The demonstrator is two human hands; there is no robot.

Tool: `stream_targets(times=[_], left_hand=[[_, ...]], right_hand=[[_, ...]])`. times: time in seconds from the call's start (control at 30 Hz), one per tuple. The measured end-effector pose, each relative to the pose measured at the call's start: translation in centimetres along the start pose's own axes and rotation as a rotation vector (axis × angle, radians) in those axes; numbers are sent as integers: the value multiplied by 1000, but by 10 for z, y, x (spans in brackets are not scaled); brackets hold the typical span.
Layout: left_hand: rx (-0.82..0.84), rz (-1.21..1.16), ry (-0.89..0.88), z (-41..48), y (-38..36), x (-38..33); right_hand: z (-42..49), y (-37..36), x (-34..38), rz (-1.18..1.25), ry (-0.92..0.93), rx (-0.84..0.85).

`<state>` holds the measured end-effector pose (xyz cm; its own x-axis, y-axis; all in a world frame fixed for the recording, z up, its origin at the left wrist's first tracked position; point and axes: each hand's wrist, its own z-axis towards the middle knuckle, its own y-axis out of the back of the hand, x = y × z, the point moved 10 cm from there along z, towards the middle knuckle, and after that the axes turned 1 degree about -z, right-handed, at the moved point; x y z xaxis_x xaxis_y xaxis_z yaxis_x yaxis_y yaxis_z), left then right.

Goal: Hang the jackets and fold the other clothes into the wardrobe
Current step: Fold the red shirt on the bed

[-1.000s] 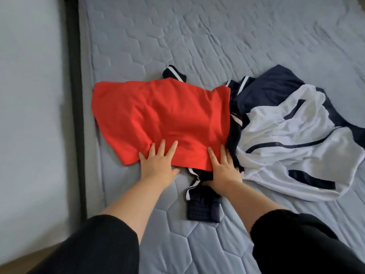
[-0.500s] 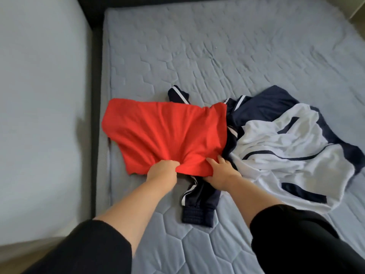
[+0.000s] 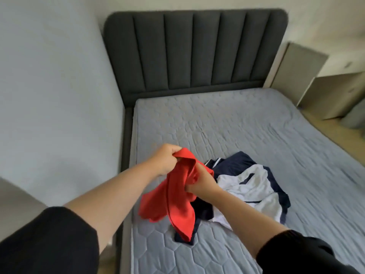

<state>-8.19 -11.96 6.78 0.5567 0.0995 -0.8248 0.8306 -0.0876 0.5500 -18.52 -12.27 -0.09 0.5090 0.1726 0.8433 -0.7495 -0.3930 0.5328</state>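
Red cloth, a thin garment (image 3: 177,198), hangs in the air over the near part of the bed, and both hands of the person hold it. In the head view, the left hand (image 3: 166,161) is closed as a fist on the top edge of the red garment, with the fingers curled round a bunch of the fabric. The right hand (image 3: 201,180) is a little lower and to the right. Its fingers are also curled, and they pinch a fold of the same garment. From the two hands the cloth falls down in loose, twisted lobes. Its lowest tip hangs in front of a dark navy piece on the mattress (image 3: 217,125), and I cannot tell if they touch.

A navy and white jacket (image 3: 254,186) lies crumpled on the mattress, just to the right of the hands, partly behind the right forearm. I cannot tell if the navy piece under the red cloth belongs to it.

The mattress has a grey-blue quilted cover with a hexagon pattern. At its far end stands a dark grey padded headboard (image 3: 195,50) with upright channels. A pale wall (image 3: 49,95) runs along the left side, and a beige cabinet (image 3: 302,76) stands to the right. Both arms wear black sleeves (image 3: 49,244) pushed up past the forearms.
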Motion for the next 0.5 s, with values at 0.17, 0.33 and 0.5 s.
stream_targets(times=[0.17, 0.33, 0.5], left_hand=[[-89, -72, -49, -45, 47, -112], [-155, -88, -111, -83, 51, -196], [-269, -214, -104, -111, 64, -245]], right_hand=[[-49, 73, 83, 302, -10, 62], [-91, 125, 144, 512, -11, 210], [-117, 173, 164, 65, -3, 124]])
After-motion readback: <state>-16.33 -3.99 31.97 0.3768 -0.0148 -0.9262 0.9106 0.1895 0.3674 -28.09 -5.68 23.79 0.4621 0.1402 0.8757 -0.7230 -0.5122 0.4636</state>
